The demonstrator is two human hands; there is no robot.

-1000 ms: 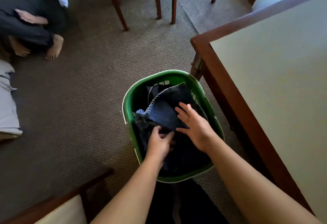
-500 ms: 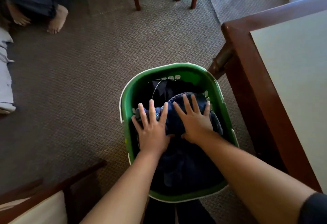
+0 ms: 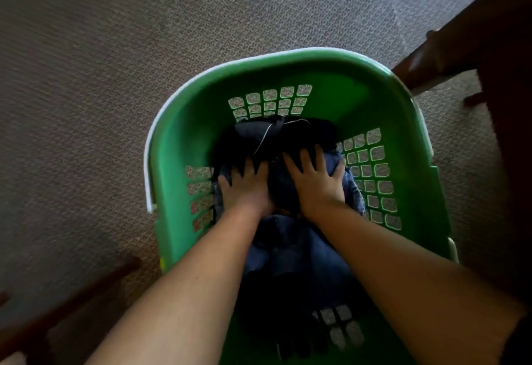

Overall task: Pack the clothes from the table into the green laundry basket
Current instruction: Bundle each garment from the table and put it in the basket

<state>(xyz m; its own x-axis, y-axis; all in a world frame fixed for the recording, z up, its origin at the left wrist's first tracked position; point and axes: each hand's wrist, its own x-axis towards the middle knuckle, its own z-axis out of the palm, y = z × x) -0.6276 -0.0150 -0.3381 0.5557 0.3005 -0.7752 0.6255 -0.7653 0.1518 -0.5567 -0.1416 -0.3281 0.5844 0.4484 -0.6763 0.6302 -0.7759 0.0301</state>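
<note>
Head view, straight down into the green laundry basket (image 3: 184, 145), set on carpet (image 3: 86, 76). Left hand (image 3: 247, 186) and right hand (image 3: 316, 183) side by side, palms flat on dark denim clothes (image 3: 290, 249), fingers spread and straight, pressing rather than pinching; no fabric curled into either grip.

Compared with a second ago: then the left hand pinching a fold and the right smoothing beside it, with the pile riding up near the rim; half a second ago both palms flat on top; now both hands lower, well below the rim, with far more of the green inner wall and its grid openings bare above the pile. Read as a judgement: clothes compacted, so room gained for more, or a last tidy press before finishing.

Also changed: view much closer and steeper, with the worktop surface gone from the frame; only a dark wooden leg or edge (image 3: 431, 56) left at upper right. So no telling from here whether any clothes remain on the worktop.

Hard to make out: how many garments in the pile, since dark fabric merges into shadow near the bottom of the frame. Fingertips partly sunk into folds. Thin pale cord or thread (image 3: 266, 134) across the darker garment at the far side; nature unclear. Blurred dark wooden bar (image 3: 69, 301) at lower left, not identifiable.
</note>
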